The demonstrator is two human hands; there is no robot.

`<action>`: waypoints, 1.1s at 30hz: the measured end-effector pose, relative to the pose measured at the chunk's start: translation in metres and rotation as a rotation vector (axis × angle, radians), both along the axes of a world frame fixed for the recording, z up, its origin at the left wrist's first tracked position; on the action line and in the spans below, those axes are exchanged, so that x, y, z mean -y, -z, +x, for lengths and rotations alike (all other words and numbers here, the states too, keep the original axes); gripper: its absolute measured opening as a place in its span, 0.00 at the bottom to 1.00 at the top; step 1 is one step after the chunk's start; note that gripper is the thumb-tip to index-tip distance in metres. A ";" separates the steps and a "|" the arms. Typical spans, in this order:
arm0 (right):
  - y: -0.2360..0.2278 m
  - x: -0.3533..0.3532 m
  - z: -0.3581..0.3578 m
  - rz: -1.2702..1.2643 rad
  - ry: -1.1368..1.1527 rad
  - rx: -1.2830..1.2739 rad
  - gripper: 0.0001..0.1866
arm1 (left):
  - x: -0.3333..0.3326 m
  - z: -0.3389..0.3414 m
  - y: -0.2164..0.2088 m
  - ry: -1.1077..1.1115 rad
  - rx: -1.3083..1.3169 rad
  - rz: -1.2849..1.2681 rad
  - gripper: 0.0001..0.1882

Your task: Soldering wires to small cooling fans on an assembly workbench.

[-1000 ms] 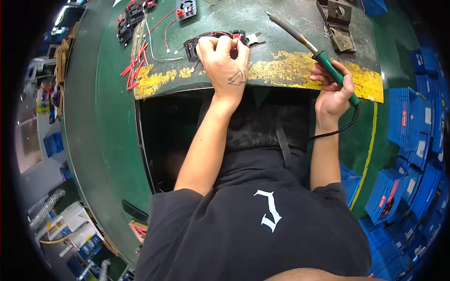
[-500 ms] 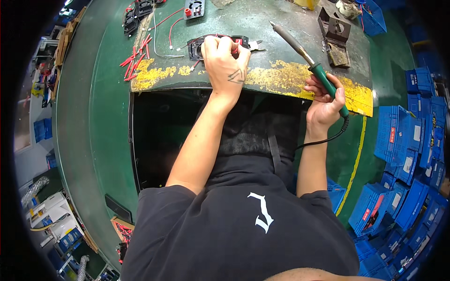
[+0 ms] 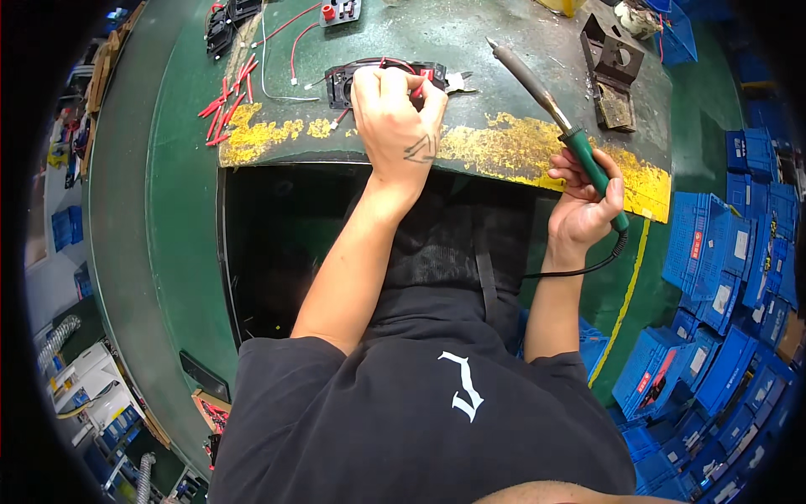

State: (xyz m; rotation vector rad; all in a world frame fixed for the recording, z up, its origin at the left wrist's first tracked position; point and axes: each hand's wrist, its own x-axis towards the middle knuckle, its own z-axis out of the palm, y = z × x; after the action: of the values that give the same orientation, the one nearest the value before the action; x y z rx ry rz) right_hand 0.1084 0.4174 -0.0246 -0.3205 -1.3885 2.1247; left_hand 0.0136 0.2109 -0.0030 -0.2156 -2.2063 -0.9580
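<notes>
My right hand (image 3: 582, 197) is wrapped round the green handle of a soldering iron (image 3: 592, 164), whose metal tip points up and left over the bench. Its black cord runs down past my wrist. My left hand (image 3: 395, 118) is closed over a black plastic housing (image 3: 340, 86) lying near the bench's front edge. Thumb and fingers pinch beside a red part (image 3: 427, 75) on the housing; what lies between the fingertips is mostly hidden. Thin wires with a white connector (image 3: 334, 125) come out of the housing. Silver metal prongs (image 3: 459, 82) stick out at its right end.
Red tube pieces (image 3: 227, 105) lie on the bench's left, near a grey panel with a red knob (image 3: 327, 12) and black housings (image 3: 222, 32). A metal iron stand (image 3: 610, 71) stands at right. Blue crates (image 3: 697, 244) are stacked beyond the bench.
The view has shifted slightly, so the bench items sit a little differently. Both hands keep nearly the same pose, the right still holding the soldering iron away from the housing.
</notes>
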 end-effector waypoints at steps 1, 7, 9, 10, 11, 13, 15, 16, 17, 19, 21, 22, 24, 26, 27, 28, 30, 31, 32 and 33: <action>0.001 0.000 0.000 -0.004 -0.006 -0.010 0.29 | 0.000 0.000 0.000 -0.009 -0.005 -0.008 0.08; 0.000 0.000 0.002 -0.033 0.009 -0.021 0.27 | -0.001 -0.002 -0.001 -0.040 0.028 -0.017 0.08; 0.000 0.000 0.002 -0.047 0.022 -0.020 0.27 | 0.000 -0.004 0.000 -0.058 0.021 -0.031 0.07; 0.000 0.000 0.002 -0.043 0.021 -0.023 0.27 | 0.001 -0.004 0.001 -0.075 0.012 -0.043 0.07; 0.001 0.000 0.002 -0.038 0.019 -0.027 0.27 | 0.002 -0.004 0.000 -0.075 0.015 -0.044 0.07; 0.002 -0.001 0.003 -0.050 0.011 -0.036 0.27 | 0.003 -0.003 -0.005 -0.063 0.052 -0.077 0.07; 0.003 -0.001 0.004 -0.056 0.003 -0.043 0.27 | 0.001 -0.003 -0.006 -0.056 0.058 -0.070 0.07; 0.003 -0.002 0.004 -0.053 -0.002 -0.047 0.27 | 0.001 -0.004 -0.007 -0.050 0.063 -0.056 0.07; 0.003 -0.002 0.004 -0.050 -0.007 -0.052 0.27 | 0.002 -0.004 -0.008 -0.052 0.065 -0.059 0.07; 0.005 -0.003 0.005 -0.048 -0.018 -0.041 0.27 | 0.004 -0.003 -0.011 -0.048 0.135 -0.042 0.08; 0.006 -0.004 0.005 -0.049 -0.033 -0.028 0.28 | 0.004 0.000 -0.014 -0.021 0.147 -0.026 0.09; 0.005 -0.004 0.006 -0.047 -0.023 -0.025 0.28 | 0.005 0.002 -0.015 0.009 0.158 -0.003 0.10; 0.004 -0.004 0.006 -0.047 -0.021 -0.027 0.28 | 0.015 0.011 -0.022 0.096 0.123 0.004 0.13; 0.005 -0.007 0.006 -0.052 -0.034 -0.023 0.28 | 0.037 0.017 -0.026 0.123 0.049 -0.131 0.15; 0.005 -0.009 0.008 -0.045 -0.030 -0.020 0.27 | 0.047 0.017 -0.033 0.078 0.061 -0.155 0.14; 0.006 -0.010 0.009 -0.053 -0.028 -0.015 0.27 | 0.062 0.014 -0.039 0.057 0.109 -0.159 0.13; 0.006 -0.010 0.010 -0.049 -0.021 -0.008 0.27 | 0.096 0.005 -0.048 -0.005 0.248 -0.225 0.10; 0.006 -0.008 0.010 -0.043 -0.013 -0.004 0.27 | 0.115 0.000 -0.048 -0.027 0.335 -0.233 0.10; 0.005 -0.007 0.009 -0.039 -0.017 0.004 0.27 | 0.137 -0.004 -0.044 -0.030 0.321 -0.379 0.10; 0.003 -0.006 0.009 -0.046 -0.025 0.005 0.27 | 0.153 -0.011 -0.042 -0.016 0.286 -0.500 0.10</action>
State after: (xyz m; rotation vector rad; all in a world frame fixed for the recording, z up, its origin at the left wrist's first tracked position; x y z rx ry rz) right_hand 0.1175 0.4236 -0.0281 -0.3281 -1.3542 2.1798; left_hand 0.0026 0.0579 0.0387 -0.3030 -2.6825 -0.4291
